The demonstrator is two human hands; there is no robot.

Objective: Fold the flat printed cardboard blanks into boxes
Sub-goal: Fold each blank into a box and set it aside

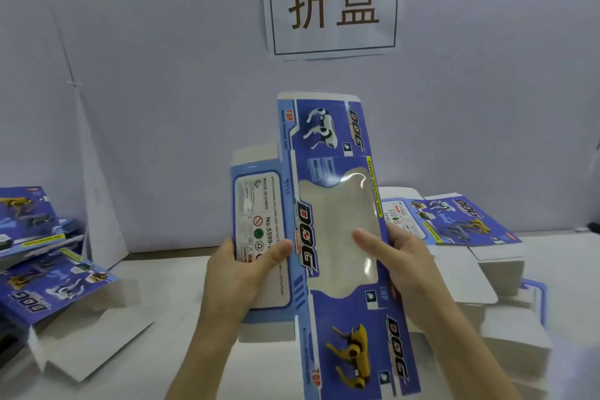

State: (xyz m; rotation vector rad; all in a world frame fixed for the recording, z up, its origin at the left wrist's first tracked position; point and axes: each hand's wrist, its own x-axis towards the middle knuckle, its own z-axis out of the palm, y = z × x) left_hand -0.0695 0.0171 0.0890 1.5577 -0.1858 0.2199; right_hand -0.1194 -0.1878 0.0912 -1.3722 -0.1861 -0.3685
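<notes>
We hold one blank [328, 237] upright above the bench [181, 289], long axis running away from us. Left hand [240, 273] pinches the label panel, thumb on top; right hand [399, 263] pinches the window panel's far edge. Fold line lies between both hands, equally near

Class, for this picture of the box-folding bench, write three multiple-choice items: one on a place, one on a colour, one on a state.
1. Where is the paper sign?
A. On the wall
B. On the table
C. In a hand

2. What colour is the lower dog picture on the held blank?
A. Green
B. Yellow
C. Red

3. How is the held blank kept?
A. Flat on the table
B. By one hand
C. By both hands

Answers: 1 A, it hangs behind the table. 2 B, the printed dog is yellow. 3 C, left hand and right hand grip its sides in the air.
</notes>
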